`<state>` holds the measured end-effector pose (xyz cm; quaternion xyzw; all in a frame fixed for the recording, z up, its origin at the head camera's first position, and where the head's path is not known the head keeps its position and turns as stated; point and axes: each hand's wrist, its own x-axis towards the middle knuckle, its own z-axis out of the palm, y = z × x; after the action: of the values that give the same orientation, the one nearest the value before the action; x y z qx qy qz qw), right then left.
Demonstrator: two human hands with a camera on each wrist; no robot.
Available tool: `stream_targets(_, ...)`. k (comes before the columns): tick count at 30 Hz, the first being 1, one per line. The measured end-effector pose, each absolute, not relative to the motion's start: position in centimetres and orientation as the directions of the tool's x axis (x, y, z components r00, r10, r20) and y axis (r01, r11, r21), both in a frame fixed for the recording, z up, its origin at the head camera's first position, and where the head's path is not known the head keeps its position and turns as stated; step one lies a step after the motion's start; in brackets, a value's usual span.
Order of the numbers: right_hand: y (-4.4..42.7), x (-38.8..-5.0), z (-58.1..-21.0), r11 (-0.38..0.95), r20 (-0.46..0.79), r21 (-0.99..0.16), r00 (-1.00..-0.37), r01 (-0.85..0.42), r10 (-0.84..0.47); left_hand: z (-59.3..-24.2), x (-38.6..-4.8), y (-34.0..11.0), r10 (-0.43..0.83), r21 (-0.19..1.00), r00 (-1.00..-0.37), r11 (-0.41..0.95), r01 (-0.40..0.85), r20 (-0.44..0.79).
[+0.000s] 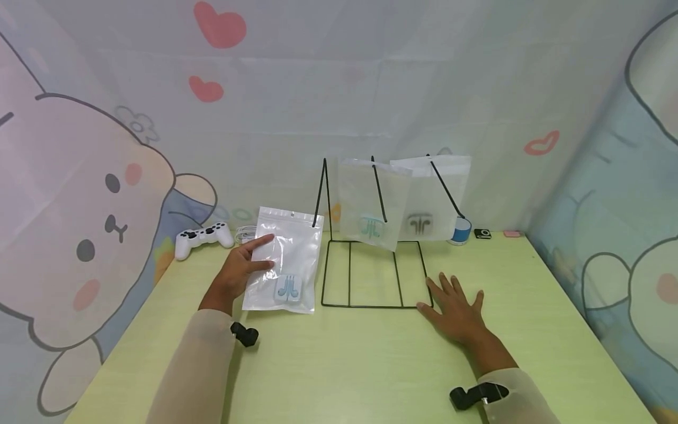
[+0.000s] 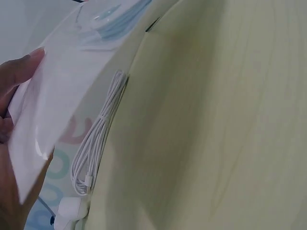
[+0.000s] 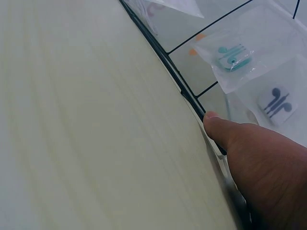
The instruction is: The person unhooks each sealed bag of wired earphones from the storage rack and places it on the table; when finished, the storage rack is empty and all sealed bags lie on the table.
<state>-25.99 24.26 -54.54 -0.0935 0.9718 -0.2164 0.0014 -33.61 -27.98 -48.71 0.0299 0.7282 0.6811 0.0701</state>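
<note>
Yellow-green table, rack (bags hanging), white controller

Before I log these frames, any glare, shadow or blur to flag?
Head: bright glare streaks on the held bag; left wrist: dim, with a broad, soft-edged shadow down the tabletop and a small glint low on the bag; right wrist: slightly soft overall, with a dark, blurred patch at the bottom edge beside the right hand.
</note>
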Motion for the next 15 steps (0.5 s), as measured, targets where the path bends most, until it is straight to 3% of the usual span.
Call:
stream_targets(8,24.3,-26.2,-54.8,0.888,0.045,-0.419,-0.982,-0.187,-0.186,-49.2,-34.3,-27.9,0.143,0.994,-0.988,0.102,-0.043,-0.058)
stream_targets(15,24.3,-26.1,-54.6,0.887,0.048,-0.424,-0.982,-0.184,-0.181,-49.5,-34.8,-28.6,0.182,0.943,-0.981,0.334,-0.001,-0.065)
